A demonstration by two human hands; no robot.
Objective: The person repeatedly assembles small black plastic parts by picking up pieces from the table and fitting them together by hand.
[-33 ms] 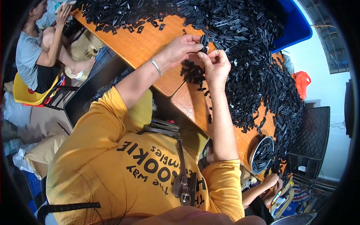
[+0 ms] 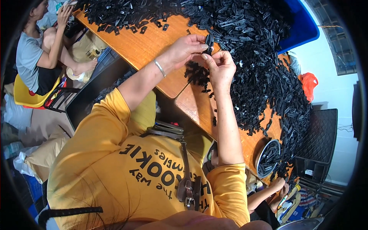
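My left hand pinches an oval black plastic piece between thumb and fingertips, above the wooden table. Close against the piece's lower end is my right hand, its thumb and forefinger drawn together in a pinch. Whatever lies between those right fingertips is too small and hidden to make out. Under and beyond both hands spreads a big heap of longish black plastic pieces. Smaller black parts lie in a pile just below my hands, with more of them to the right.
A blue bin stands at the far right. Near the right table edge sits a round metal bowl holding black pieces. Another person's hands work at lower right. At left, a person in grey sits on a yellow seat.
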